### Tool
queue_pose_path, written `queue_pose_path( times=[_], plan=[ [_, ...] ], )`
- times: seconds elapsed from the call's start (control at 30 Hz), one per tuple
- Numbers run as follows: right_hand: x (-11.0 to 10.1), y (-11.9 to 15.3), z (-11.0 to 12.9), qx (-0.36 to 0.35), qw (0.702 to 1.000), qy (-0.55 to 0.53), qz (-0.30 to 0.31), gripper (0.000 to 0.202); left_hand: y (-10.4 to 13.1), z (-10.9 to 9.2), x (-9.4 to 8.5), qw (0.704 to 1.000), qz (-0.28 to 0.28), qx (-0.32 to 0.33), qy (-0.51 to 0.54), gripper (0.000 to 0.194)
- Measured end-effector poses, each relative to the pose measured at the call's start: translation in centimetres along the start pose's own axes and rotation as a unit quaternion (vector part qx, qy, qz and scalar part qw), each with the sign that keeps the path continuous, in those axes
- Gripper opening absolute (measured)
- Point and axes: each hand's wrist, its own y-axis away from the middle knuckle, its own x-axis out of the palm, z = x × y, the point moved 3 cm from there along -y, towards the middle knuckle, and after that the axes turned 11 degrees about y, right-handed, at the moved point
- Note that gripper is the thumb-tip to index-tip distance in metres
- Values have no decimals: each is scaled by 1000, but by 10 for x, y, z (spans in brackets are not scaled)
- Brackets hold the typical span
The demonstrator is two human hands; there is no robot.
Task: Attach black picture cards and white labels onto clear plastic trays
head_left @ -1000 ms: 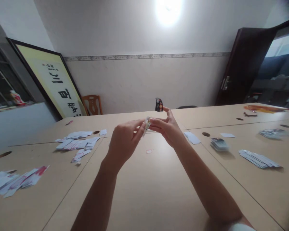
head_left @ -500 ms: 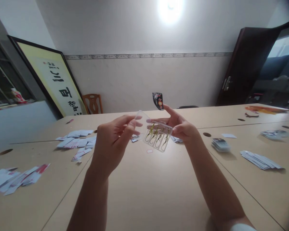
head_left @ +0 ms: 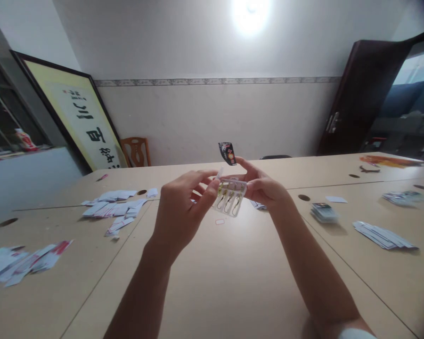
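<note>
Above the table, my right hand [head_left: 266, 189] grips a clear plastic box [head_left: 234, 211] by its right side. Several fishing hooks [head_left: 229, 201] with greenish-gold parts lie in its slots. A small black printed card [head_left: 228, 153] stands up at the right forefinger, apart from the box. My left hand [head_left: 187, 200] pinches the clear lid [head_left: 219, 173] between thumb and fingers. The lid is swung up, seen nearly edge-on at the left of the box. The left fingers partly cover the box's left side.
White paper slips [head_left: 115, 207] lie on the table at left, with more [head_left: 31, 263] nearer me. At right are a stack of clear boxes [head_left: 324, 213], a fan of white cards [head_left: 383, 234] and plastic packs [head_left: 403, 197]. A small red-edged label [head_left: 220, 221] lies below the box.
My left hand has moved right with the lid, tilting it from lying open toward the box. The box and black card have shifted slightly left.
</note>
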Motion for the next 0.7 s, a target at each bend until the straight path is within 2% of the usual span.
queue_pose_path(
  times=[0.13, 0.33, 0.57, 0.7],
  plan=[
    [0, -4, -5, 6, 999, -29, -24, 67, -3, 6, 8, 999, 41, -5, -31, 33],
    [0, -9, -12, 6, 994, -50, -94, 62, -3, 12, 19, 989, 110, 15, -97, 40],
    [10, -11, -12, -9, 990, -56, -129, 68, -4, 20, 27, 968, 63, 52, -236, 33],
    [12, -8, -9, -9, 989, -41, -145, 70, -3, 18, 27, 954, 71, 82, -281, 34]
  ],
)
